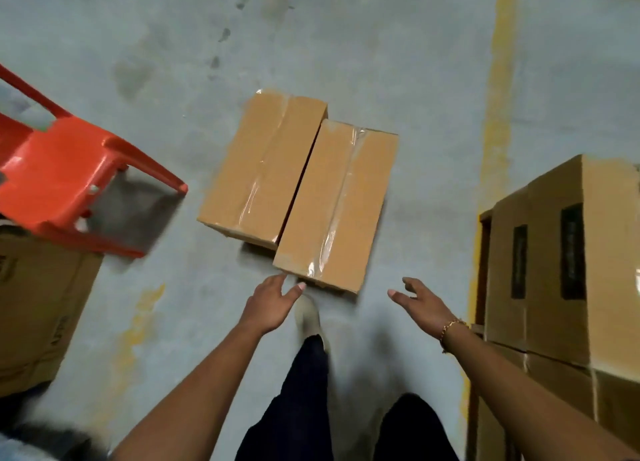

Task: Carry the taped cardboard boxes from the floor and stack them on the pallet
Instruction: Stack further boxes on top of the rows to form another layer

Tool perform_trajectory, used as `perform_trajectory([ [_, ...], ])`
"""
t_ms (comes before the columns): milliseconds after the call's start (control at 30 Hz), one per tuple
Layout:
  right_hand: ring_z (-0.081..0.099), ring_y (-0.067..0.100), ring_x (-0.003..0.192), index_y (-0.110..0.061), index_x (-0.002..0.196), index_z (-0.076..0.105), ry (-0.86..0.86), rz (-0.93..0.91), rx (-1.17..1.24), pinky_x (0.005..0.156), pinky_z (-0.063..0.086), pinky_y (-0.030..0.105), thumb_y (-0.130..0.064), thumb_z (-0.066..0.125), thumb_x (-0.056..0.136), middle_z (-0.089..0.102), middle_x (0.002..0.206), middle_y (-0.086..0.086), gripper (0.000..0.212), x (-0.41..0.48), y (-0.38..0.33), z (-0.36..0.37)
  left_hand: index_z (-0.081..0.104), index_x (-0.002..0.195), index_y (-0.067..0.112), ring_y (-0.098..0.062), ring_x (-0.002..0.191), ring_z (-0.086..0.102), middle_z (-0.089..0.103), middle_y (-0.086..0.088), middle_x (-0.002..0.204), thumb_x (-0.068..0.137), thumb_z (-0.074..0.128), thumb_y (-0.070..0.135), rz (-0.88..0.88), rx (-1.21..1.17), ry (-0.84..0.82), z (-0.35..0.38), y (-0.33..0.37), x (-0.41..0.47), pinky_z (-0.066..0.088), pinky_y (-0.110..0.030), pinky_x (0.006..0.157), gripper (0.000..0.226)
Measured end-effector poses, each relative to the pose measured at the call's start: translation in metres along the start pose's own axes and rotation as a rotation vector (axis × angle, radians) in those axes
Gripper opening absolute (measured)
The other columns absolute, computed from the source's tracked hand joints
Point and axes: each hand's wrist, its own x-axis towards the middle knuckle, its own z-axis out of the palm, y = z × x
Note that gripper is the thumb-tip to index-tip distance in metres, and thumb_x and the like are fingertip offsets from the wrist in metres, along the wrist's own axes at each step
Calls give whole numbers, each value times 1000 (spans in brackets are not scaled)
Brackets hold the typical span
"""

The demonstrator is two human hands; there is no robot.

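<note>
Left hand [273,301], fingers spread and empty, hovers at the near corner of the right box [337,207]; right hand [420,304] likewise empty. Right box and left box [263,169] lie side by side on the floor [398,62], long axes pointing away, slightly rightward.

Warehouse: stacked cartons [554,252], yellow-lined concrete floor [381,45]

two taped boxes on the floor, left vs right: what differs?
The right box lies nearer the person; the left box is set back. The left hand reaches close to the right box's near corner; no hand is near the left box. The left box is on the red chair side, the right box toward the stacked boxes. Shared: brown cardboard, long, flat, side by side, clear tape lengthwise.
</note>
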Motion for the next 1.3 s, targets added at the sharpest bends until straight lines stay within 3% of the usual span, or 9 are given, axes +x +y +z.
perform_trajectory([
  [267,39,29,143,-17,156,32,37,119,148,112,34,42,-52,58,96,36,160,7,74,178,-44,43,34,156,9,-29,147,34,34,-12,161,100,52,54,-13,-26,-31,-24,13,215,29,-40,116,74],
  [467,36,34,145,-15,159,20,87,216,327,113,35,46,-44,64,95,28,163,9,83,273,-36,64,43,139,0,-38,133,41,47,-19,144,94,57,60,-58,27,34,2,10,309,39,-48,107,77],
  [567,50,32,133,-17,154,30,53,228,412,111,43,51,-57,69,79,43,155,8,94,298,-30,71,33,149,2,-38,139,33,41,-18,152,92,59,58,-85,46,123,21,15,323,36,-49,111,84],
  [633,57,29,121,-19,147,38,33,181,423,104,49,53,-58,71,73,54,142,6,90,306,-26,72,22,158,4,-37,145,28,32,-17,159,92,63,56,-115,13,148,27,19,327,31,-48,117,93],
  [833,58,21,118,-32,146,38,106,78,483,96,54,48,-53,76,70,56,136,-4,87,255,-35,26,43,148,10,-34,136,37,44,-14,144,90,71,45,-61,-68,145,5,41,305,36,-47,113,73],
  [933,61,20,110,-31,141,43,115,79,526,83,54,39,-40,75,86,60,128,-2,64,203,-51,-23,39,154,16,-27,136,41,44,-8,143,90,75,30,13,-207,104,-21,81,257,34,-40,117,75],
  [1100,63,8,96,-30,128,51,190,62,578,68,47,24,-27,69,94,66,114,-8,39,90,-79,-108,39,155,23,-25,135,44,37,-5,149,91,75,22,118,-378,-7,-72,173,167,37,-29,104,74],
  [1300,67,14,99,-32,135,53,349,-1,689,66,51,27,-35,73,90,68,117,-5,50,-21,-82,-209,31,158,33,-18,148,31,32,-1,163,96,69,23,294,-460,-96,-104,307,80,31,-29,103,74],
])
